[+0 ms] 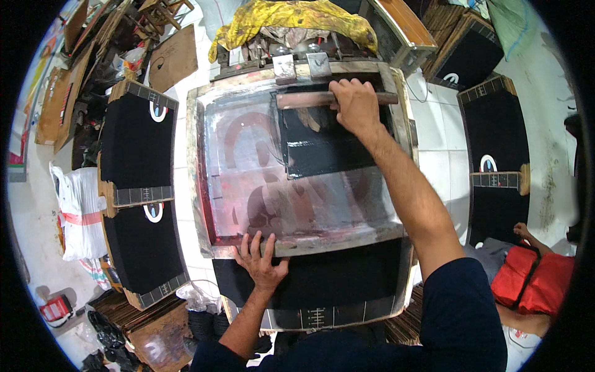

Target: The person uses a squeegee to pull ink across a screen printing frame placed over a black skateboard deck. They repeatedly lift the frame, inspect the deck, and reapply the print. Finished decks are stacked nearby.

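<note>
A wooden-framed printing screen [300, 250] lies over a board covered in black cloth [334, 279]. Through its mesh [238, 192] large curved shapes show, and a dark wet ink patch [328, 155] covers its right part. Near the far side of the screen, my right hand [357, 106] is wrapped round a long squeegee [304, 100], which lies crosswise over the ink. My left hand [263, 266] rests with fingers spread on the near edge of the frame, holding nothing.
Two metal clamps [318, 64] grip the frame's far edge, below a stained yellow cloth [297, 22]. Boards with black cloth [139, 139] stand at left and right [496, 130]. A person in red shorts [545, 282] sits at the lower right. A white sack [80, 214] stands at left.
</note>
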Demonstrator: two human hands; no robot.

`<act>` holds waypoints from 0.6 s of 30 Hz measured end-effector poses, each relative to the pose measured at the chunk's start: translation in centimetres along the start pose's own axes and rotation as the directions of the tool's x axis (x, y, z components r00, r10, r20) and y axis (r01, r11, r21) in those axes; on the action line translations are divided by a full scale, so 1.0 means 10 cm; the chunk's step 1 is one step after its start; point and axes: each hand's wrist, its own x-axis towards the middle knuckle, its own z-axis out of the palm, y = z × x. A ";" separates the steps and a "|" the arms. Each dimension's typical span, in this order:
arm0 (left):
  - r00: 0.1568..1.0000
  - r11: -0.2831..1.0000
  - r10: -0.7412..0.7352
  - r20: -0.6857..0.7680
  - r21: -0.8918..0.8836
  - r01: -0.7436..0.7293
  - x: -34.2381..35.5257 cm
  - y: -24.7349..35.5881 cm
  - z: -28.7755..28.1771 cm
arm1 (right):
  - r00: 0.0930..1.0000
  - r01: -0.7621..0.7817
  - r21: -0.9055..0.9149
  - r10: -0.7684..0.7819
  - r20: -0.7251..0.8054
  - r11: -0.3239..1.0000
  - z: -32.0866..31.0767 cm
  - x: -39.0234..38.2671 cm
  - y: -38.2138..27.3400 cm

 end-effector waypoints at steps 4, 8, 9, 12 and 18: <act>0.999 0.999 0.039 -0.017 0.012 -0.039 -0.01 -0.01 0.02 | 0.999 -0.030 0.048 0.029 0.013 0.998 -0.34 -0.83 -0.35; 0.999 0.999 0.034 -0.036 0.006 -0.034 -0.01 0.01 0.02 | 0.999 -0.033 0.064 0.034 -0.009 0.997 -0.39 -1.35 -0.55; 1.000 1.000 0.015 -0.025 -0.001 -0.015 0.00 0.02 0.01 | 0.999 -0.041 0.060 0.041 -0.003 0.997 -0.37 -1.40 -0.56; 0.992 0.996 0.093 -0.089 0.028 -0.090 0.07 0.04 -0.07 | 1.000 -0.023 0.063 0.024 -0.006 0.998 -0.30 -1.41 -0.51; 0.989 0.976 0.145 0.016 -0.168 -0.140 0.33 -0.01 -0.35 | 0.995 -0.031 0.117 0.042 -0.095 0.993 -0.44 -1.12 -0.43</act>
